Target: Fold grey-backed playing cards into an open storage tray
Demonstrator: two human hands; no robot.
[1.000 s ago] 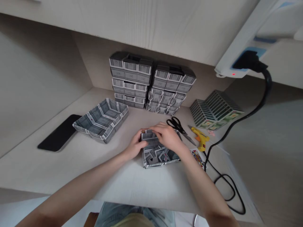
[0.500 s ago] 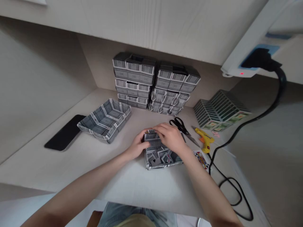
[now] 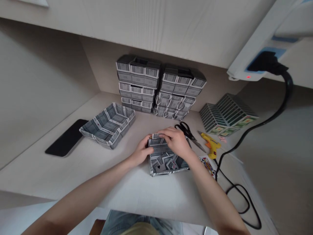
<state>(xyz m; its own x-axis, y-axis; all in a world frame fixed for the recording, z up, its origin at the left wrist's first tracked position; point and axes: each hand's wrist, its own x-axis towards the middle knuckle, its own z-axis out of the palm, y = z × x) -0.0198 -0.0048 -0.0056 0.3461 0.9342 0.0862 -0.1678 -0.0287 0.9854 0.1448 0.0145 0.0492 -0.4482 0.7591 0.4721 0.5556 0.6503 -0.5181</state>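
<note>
A shallow box (image 3: 160, 149) built from grey-backed playing cards rests on the desk in front of me. My left hand (image 3: 142, 151) grips its far left corner, thumb inside the wall and fingers outside. Over the far rim, my right hand (image 3: 176, 140) is closed with its fingertips on a playing card (image 3: 155, 135) at the edge; the fingers partly hide it. Loose folded cards (image 3: 167, 162) lie inside the box. A second open card tray (image 3: 110, 125) stands to the left.
Stacked card boxes (image 3: 138, 75) stand against the back wall. Black-handled scissors (image 3: 187, 130), a yellow glue gun (image 3: 210, 143) and face cards (image 3: 207, 166) lie right. Card stacks (image 3: 230, 112) sit behind, a phone (image 3: 66, 138) far left. A black cable (image 3: 254, 125) hangs from the power strip (image 3: 254, 62).
The right fingers have shifted slightly at the far rim, and more of the card's pale edge shows beside them. The left hand keeps its hold.
</note>
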